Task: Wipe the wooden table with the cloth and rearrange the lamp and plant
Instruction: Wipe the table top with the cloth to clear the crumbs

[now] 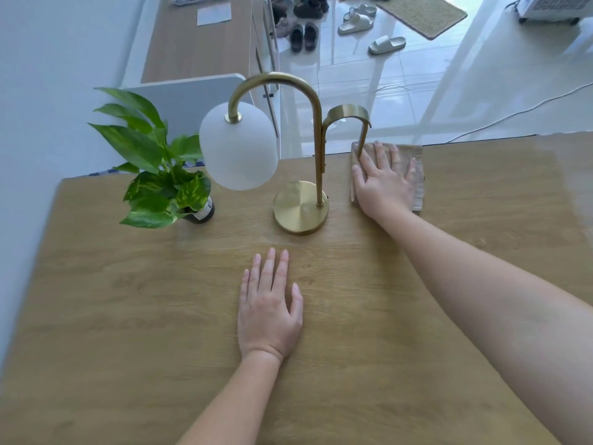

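Observation:
A brass lamp (pixel 300 207) with a white globe shade stands at the back middle of the wooden table (pixel 128 316). Left of it is a small green plant (pixel 160 175) in a dark pot. My right hand (pixel 383 184) presses flat, fingers spread, on a folded beige cloth (pixel 417 175) near the table's far edge, just right of the lamp's stem. A curved brass arm of the lamp hangs over the cloth's left part. My left hand (pixel 269 309) rests flat on the bare wood in front of the lamp's base.
A white wall runs along the table's left side. Beyond the far edge stand a white chair back (pixel 192 97) and a wooden cabinet. Shoes, slippers and a mat lie on the tiled floor. The table's right part looks shiny.

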Available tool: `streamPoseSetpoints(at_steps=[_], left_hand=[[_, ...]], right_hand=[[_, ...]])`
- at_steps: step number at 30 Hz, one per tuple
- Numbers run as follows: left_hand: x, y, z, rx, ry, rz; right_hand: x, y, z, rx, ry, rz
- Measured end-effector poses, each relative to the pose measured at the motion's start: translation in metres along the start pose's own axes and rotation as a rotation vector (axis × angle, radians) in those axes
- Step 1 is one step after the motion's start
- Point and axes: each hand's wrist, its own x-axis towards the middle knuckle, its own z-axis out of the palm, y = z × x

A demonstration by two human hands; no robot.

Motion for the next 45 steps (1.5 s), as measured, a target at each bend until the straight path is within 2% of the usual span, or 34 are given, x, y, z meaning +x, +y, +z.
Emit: streamPoseSetpoints(at_steps=[4,9,16,23,26,31,38,45], left_hand=[[0.002,-0.001,0.0,-0.005,0.009,0.0],[0.002,-0.001,0.001,-0.002,0.019,-0.001],[0.004,0.002,-0.001,0.004,0.018,-0.01],[-0.001,0.002,-0.006,-0.055,0.013,0.007],[-0.007,-0.003,-0.012,-0.151,-0.007,0.008],[-0.029,-0.066,-0.028,-0.178,0.003,-0.051],[-0.056,-0.214,-0.054,-0.033,0.116,-0.222],[-0.057,-0.22,-0.05,-0.002,0.144,-0.246]], right_hand=[[0.029,-0.011,0.001,-0.017,-0.01,-0.001],[0.012,-0.005,0.0,-0.039,-0.025,-0.089],[-0.067,0.004,0.014,-0.025,-0.046,-0.189],[-0.152,0.011,0.026,-0.024,-0.051,-0.17],[-0.18,0.006,0.032,-0.018,-0.053,-0.122],[-0.199,-0.027,0.045,0.005,-0.046,-0.014],[-0.221,-0.103,0.072,0.012,-0.052,-0.043],[-0.229,-0.193,0.104,-0.002,-0.089,-0.167]])
